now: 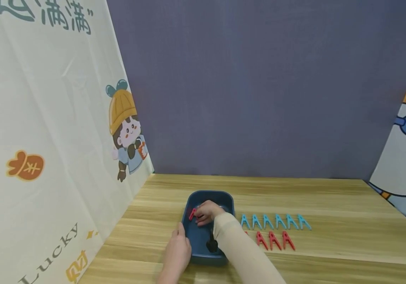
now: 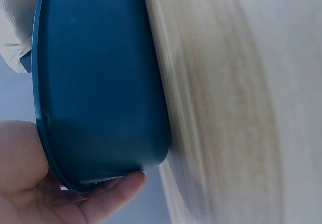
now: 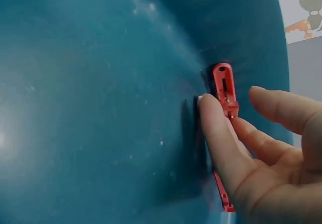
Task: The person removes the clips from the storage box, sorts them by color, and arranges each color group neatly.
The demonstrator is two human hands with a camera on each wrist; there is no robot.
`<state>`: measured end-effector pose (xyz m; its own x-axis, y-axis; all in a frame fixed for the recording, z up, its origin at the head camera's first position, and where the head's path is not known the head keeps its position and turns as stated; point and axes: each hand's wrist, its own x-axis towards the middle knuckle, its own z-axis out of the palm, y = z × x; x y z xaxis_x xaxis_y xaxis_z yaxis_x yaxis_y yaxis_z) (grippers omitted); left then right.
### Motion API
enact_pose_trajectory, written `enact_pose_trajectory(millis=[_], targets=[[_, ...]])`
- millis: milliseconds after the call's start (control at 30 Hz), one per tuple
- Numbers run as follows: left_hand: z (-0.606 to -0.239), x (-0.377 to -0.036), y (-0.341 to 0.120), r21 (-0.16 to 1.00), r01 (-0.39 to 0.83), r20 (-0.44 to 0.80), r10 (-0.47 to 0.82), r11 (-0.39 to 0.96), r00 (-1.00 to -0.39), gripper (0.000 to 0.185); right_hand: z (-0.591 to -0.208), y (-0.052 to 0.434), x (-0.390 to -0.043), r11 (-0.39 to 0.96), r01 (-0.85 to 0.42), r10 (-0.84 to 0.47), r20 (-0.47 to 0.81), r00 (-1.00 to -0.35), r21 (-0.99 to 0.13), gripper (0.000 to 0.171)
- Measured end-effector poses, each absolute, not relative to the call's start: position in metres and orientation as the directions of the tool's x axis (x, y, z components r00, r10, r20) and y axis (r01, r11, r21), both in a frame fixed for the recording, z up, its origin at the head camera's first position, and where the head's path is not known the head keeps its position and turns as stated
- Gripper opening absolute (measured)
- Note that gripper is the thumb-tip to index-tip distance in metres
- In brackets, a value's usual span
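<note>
My left hand [image 1: 179,246] holds the near left rim of a deep blue plastic tub [image 1: 199,258], and in the left wrist view its fingers [image 2: 113,196] curl round the tub's end. My right hand [image 1: 208,213] reaches down inside the tub. By its fingertips a red clothespin [image 3: 225,88] lies against the tub's wall; the index finger is right at it and the thumb [image 3: 276,103] stands apart. Another red piece [image 3: 223,194] shows below the fingers, partly hidden by them. In the head view the red clothespin [image 1: 192,213] appears just left of the right hand.
Right of the tub, a row of several light-blue clothespins [image 1: 267,221] lies on the wooden table [image 1: 330,240]. Several red clothespins [image 1: 274,240] form a nearer row, its left end behind the right sleeve [image 1: 242,248]. Printed cloth [image 1: 64,130] hangs at the left.
</note>
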<state>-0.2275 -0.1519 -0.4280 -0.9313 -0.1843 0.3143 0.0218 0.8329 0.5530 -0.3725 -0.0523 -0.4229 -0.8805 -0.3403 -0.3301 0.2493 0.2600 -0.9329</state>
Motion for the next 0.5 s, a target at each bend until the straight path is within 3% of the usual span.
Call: enact_pose_trajectory(millis=[333,500], targets=[[-0.4262,-0.2278,-0.1501,0.559,-0.001,0.296,-0.201,0.829,-0.934,0.045,-0.4240,-0.0528,-0.3700,0.253,0.252,-0.405,-0.339,-0.849,-0.934,0.031],[-0.4271,-0.2273,-0.1501,0.549,0.013,0.328,-0.201,0.836,-0.923,0.044,-0.4235,-0.0526,-0.3699,0.250,0.225,-0.420,-0.315,-0.851,-0.942,0.022]])
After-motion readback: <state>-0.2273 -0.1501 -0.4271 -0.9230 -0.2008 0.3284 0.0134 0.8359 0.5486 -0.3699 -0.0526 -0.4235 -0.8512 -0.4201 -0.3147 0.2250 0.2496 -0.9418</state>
